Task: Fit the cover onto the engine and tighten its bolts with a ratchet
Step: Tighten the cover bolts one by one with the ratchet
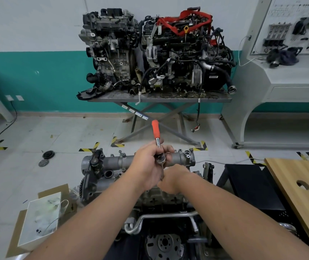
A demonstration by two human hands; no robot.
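Note:
A grey engine (97,177) stands in front of me with its aluminium cover (123,160) lying across the top. My left hand (150,166) grips the ratchet (157,139) near its head, and the orange handle points up and away from me. My right hand (174,179) sits just below, its fingers curled around the lower end of the ratchet's extension over the cover. The socket and the bolt under my hands are hidden.
Two engines (150,53) sit on a scissor-leg table (159,99) by the far wall. A wooden board (303,186) with a hole and a black crate (251,186) lie to the right. A white box on cardboard (41,218) lies at the left. A grey console (281,72) stands at the right.

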